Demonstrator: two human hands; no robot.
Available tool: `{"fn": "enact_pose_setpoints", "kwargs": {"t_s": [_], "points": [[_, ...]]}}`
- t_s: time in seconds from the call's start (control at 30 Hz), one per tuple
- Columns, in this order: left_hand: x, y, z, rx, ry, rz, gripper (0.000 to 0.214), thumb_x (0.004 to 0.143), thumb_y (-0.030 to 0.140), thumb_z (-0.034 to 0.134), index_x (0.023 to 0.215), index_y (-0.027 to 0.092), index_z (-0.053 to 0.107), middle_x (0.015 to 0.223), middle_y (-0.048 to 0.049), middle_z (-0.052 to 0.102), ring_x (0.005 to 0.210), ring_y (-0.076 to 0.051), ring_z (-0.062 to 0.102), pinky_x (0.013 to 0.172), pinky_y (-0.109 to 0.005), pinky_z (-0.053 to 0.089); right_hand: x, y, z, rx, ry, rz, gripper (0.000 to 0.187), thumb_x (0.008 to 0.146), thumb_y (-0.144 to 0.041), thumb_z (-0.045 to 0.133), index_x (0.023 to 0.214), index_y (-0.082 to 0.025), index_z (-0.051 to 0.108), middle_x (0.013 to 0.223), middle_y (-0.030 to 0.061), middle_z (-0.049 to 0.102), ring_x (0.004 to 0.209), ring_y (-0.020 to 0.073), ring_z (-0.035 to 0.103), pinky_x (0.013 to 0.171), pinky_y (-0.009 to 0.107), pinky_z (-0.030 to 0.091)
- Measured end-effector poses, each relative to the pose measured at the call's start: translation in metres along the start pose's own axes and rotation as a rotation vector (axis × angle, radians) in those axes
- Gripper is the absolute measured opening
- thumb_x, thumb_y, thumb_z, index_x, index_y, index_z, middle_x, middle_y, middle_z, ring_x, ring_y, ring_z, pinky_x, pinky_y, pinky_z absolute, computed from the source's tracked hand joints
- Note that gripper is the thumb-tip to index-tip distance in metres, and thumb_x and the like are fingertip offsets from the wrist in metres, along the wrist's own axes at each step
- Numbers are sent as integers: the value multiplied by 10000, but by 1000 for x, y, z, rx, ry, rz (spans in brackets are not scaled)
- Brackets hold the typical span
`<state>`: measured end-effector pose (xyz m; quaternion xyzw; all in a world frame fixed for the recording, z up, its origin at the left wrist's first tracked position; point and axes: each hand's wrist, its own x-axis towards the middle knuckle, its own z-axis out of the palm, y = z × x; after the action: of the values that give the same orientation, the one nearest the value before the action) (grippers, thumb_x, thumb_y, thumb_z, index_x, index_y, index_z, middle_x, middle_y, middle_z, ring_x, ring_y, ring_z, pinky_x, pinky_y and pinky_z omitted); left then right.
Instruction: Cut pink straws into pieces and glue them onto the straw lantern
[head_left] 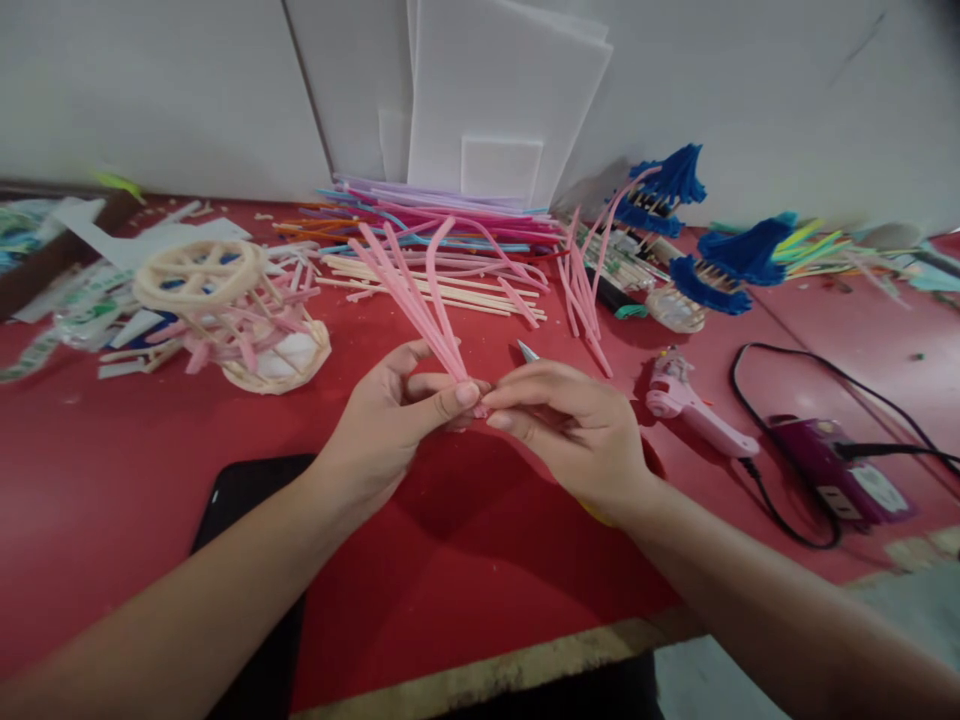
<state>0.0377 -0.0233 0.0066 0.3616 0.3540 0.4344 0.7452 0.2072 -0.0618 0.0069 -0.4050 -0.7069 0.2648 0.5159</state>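
Note:
My left hand (397, 405) is closed around the lower end of a bundle of pink pipe cleaners (420, 305), thumb pressed on top. The long stems fan up and away, and one bends over at its tip. Thumb and fingertips of my right hand (574, 420) pinch the short gathered end of the same bundle, right beside my left thumb. Fingers hide most of that end. A pointed metal tip (527, 350) pokes out behind my right hand; the rest of it is hidden.
A pale round frame with pink stems (232, 310) stands left. A black phone-like slab (251, 490) lies under my left forearm. Loose pipe cleaners (450, 220) line the back. At right are blue-roofed models (739, 260), a pink glue gun (697, 405) and a corded purple power strip (840, 470).

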Motion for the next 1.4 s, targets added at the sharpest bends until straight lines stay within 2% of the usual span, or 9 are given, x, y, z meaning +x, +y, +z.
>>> {"fn": "enact_pose_setpoints", "kwargs": {"t_s": [0.17,0.43,0.67,0.87,0.97,1.07,1.23,1.3,1.4], "points": [[1,-1,1,-52,-23,-45,468,616,183,864,987,171,578,636,14,752,586,-91,682,634,-176,560,1,-2,-2,-119,6,-106,123,834,-118,669,885,-220,717,841,18,734,778,124,676,735,248,550],[-2,-3,0,-85,-78,-43,442,624,177,861,1000,177,629,610,33,737,593,-88,689,609,-139,561,1,-2,-2,-79,10,-114,111,822,-122,686,861,-226,700,817,-1,728,762,122,666,717,249,548],[-2,-4,-1,-95,-156,-61,375,668,146,831,981,190,629,607,55,727,585,-63,677,631,-134,559,-4,-1,2,-151,11,-139,81,859,-136,630,890,-210,622,834,12,690,779,126,656,724,256,546],[-2,-5,1,-116,-120,-79,451,623,157,860,984,174,590,603,42,726,589,-78,683,611,-137,537,-10,2,3,-145,-13,-137,179,820,-155,700,941,-227,588,879,-11,694,824,112,668,795,234,534],[-2,-4,1,-62,-154,-54,434,634,175,856,971,176,583,642,13,750,670,-112,718,691,-176,550,-13,5,6,-83,57,-69,230,810,-179,716,983,-241,577,877,-15,691,789,114,675,757,241,551],[-2,-3,1,-55,-182,-13,376,646,177,850,918,183,590,619,31,744,651,-90,708,687,-151,539,-13,4,9,-35,116,-3,247,798,-219,730,989,-242,575,891,0,684,783,130,677,727,261,565],[-2,-5,1,-76,-128,45,362,649,157,845,908,182,594,607,51,732,622,-74,693,646,-126,535,-6,-1,5,-45,18,29,87,796,-189,718,796,-206,633,785,-1,693,737,117,657,720,245,539],[-2,-6,1,-72,-126,72,348,658,158,838,893,180,582,615,50,731,592,-85,683,624,-153,552,-4,-1,5,153,-67,157,91,814,-250,703,763,-192,655,752,6,695,712,118,655,692,247,540],[-4,-4,1,-41,-216,93,296,718,191,791,903,190,560,608,53,712,476,-111,632,498,-225,562,-4,1,9,621,-195,437,231,856,-392,640,777,-177,678,700,17,687,637,123,649,577,246,545]]}}
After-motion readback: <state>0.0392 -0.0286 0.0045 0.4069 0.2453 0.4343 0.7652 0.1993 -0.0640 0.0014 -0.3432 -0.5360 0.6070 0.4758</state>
